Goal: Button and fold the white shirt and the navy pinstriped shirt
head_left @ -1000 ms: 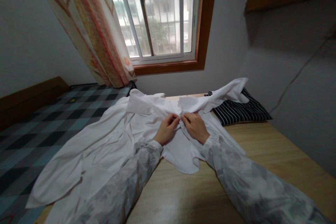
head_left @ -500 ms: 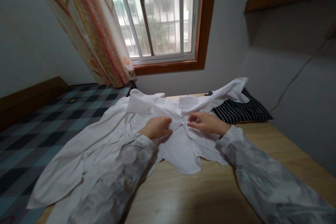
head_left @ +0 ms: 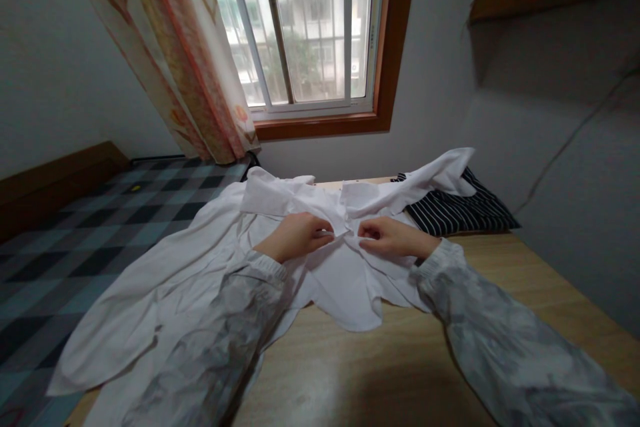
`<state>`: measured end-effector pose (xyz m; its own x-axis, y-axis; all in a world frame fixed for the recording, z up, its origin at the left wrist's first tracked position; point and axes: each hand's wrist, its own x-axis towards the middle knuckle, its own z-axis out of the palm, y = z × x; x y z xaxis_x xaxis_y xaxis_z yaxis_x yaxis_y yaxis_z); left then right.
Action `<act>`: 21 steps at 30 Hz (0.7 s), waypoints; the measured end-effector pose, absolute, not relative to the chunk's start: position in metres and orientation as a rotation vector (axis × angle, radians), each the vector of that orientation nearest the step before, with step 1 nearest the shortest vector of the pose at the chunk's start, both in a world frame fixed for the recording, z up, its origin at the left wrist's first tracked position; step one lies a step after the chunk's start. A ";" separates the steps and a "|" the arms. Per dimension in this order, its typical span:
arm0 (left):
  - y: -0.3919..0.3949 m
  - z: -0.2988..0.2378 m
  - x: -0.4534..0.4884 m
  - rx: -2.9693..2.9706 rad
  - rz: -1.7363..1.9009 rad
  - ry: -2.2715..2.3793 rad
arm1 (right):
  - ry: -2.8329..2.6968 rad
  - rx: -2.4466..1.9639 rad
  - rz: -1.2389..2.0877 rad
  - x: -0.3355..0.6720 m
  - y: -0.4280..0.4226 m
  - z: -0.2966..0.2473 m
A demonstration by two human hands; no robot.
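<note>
A white shirt (head_left: 345, 287) lies spread and wrinkled over a wooden tabletop, its collar end away from me and one sleeve stretched out to the far right. My left hand (head_left: 300, 237) pinches the cloth near the front opening, thumb and forefinger together. Across a small gap, my right hand (head_left: 390, 237) has its fingers curled onto the opposite front edge, gripping the fabric. Between the two hands the cloth is drawn up into a small crease. Fine details such as buttons are too small to make out.
Black cloth with white stripes (head_left: 460, 210) lies at the table's back right, partly under the sleeve. The wooden tabletop (head_left: 345, 373) shows in front. To the left is a bed with a checked cover (head_left: 100, 227). A curtain (head_left: 185, 67) hangs beside the window (head_left: 310, 27).
My left hand has moved slightly right and its fingers have closed on the shirt front. My right hand's fingers have come down onto the cloth with little shift.
</note>
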<state>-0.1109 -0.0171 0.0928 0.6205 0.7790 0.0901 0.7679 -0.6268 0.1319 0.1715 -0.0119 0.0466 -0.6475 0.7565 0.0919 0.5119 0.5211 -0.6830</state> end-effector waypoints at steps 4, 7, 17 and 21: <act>-0.015 0.085 -0.109 2.893 0.286 1.281 | -2.112 -0.922 1.108 0.168 -0.005 0.034; -0.015 0.083 -0.107 2.943 0.305 1.188 | -1.935 -0.865 1.165 0.162 -0.002 0.026; -0.015 0.087 -0.110 2.999 0.414 1.038 | -1.826 -0.985 0.960 0.166 0.001 0.036; -0.015 0.087 -0.108 3.040 0.376 1.046 | -1.521 -1.002 0.784 0.162 0.000 0.041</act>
<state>-0.1080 -0.0151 0.0872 0.7647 0.5946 0.2483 0.6167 -0.7870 -0.0146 0.1620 -0.0001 0.0407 -0.0426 0.9050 0.4232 0.1805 0.4236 -0.8877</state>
